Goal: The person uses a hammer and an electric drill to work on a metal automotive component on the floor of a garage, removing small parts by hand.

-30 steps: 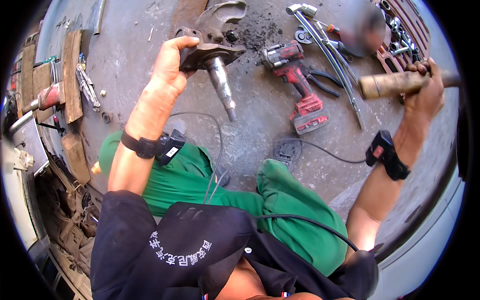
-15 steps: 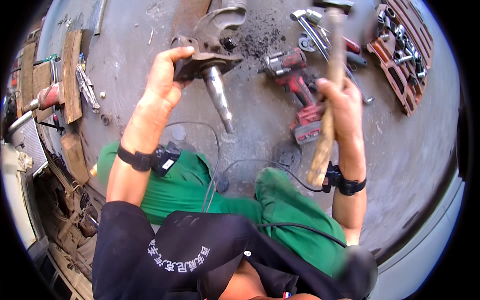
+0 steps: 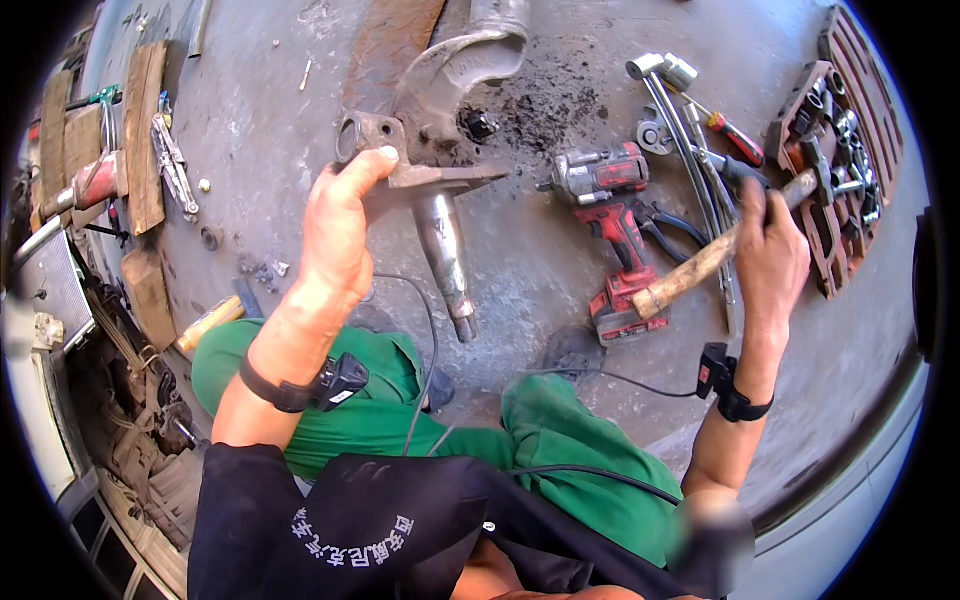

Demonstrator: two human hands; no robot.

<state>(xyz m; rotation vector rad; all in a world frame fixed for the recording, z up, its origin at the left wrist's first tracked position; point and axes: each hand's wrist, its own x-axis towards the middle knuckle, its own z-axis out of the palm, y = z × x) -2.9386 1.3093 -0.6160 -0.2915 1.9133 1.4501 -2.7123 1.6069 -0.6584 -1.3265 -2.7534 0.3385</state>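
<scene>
My left hand [image 3: 335,235] is closed around the flange of a steering knuckle [image 3: 445,240], thumb on top of the casting. Its shiny tapered spindle points down toward my knees, and its curved cast arm reaches away from me. At the right, my right hand [image 3: 772,250] grips a hammer by its worn wooden handle [image 3: 695,268]. The handle lies slantwise, butt end above the battery of a red and black cordless impact wrench [image 3: 615,235]. The hammer's dark head is beside the socket case and hard to tell from it.
A brown socket case [image 3: 835,190] stands at the right. Near my right hand lie long metal wrenches [image 3: 690,150], pliers [image 3: 665,230] and a red-handled screwdriver [image 3: 735,138]. Dark dirt [image 3: 545,110] is scattered beyond the knuckle. Wooden blocks [image 3: 148,140] and a red jack [image 3: 95,190] stand left.
My right hand has brought the hammer down and to the right, from upright to slanted. My left hand still holds the knuckle, which appears slightly lower in view.
</scene>
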